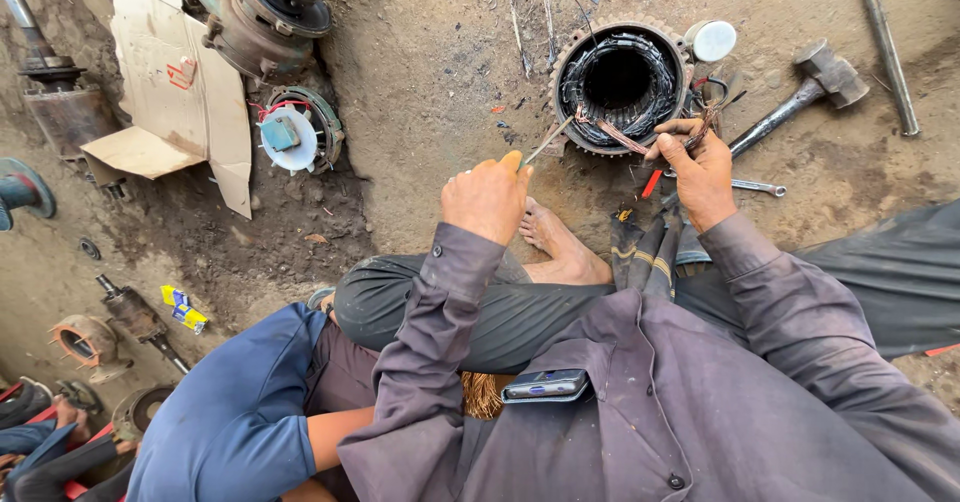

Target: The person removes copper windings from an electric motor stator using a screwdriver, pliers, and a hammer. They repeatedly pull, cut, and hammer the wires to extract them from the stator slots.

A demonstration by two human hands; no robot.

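A round motor stator (620, 84) with dark burnt windings lies on the dirt ground in front of me. My left hand (487, 199) is closed around a yellow-handled tool (535, 150) whose thin metal shaft points at the stator's near rim. My right hand (698, 167) grips a bundle of copper wire strands (625, 138) coming out of the stator's lower edge. My bare foot (555, 240) rests just below the stator, with my legs folded.
A sledge hammer (815, 87) and a wrench (755, 186) lie right of the stator, with a long metal bar (883, 42) beyond. Cardboard (175, 82) and motor parts (295, 130) sit at left. Another person in blue (240, 412) crouches lower left. A phone (545, 385) lies on my lap.
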